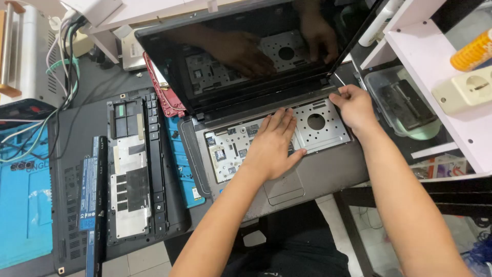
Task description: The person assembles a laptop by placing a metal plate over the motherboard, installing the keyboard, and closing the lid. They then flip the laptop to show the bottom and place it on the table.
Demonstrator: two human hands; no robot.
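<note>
Head view: my left hand (274,146) lies flat, fingers apart, on the laptop (328,172) frame.
Right hand (354,105): pinched on the hinge corner (328,88).
Risk: I judge hard prying could crack it.

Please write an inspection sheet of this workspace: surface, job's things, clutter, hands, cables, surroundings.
Surface: dark desk, with a blue mat at the left.
Job's things: open laptop, keyboard removed, metal plate bare.
Clutter: removed keyboard lying face down on a second laptop base; long battery.
Hands: left hand flat on the plate; right hand at the laptop's right hinge corner.
Cables: white and green bundle, top left.
Surroundings: white shelf, wall socket, tiled floor.
</note>
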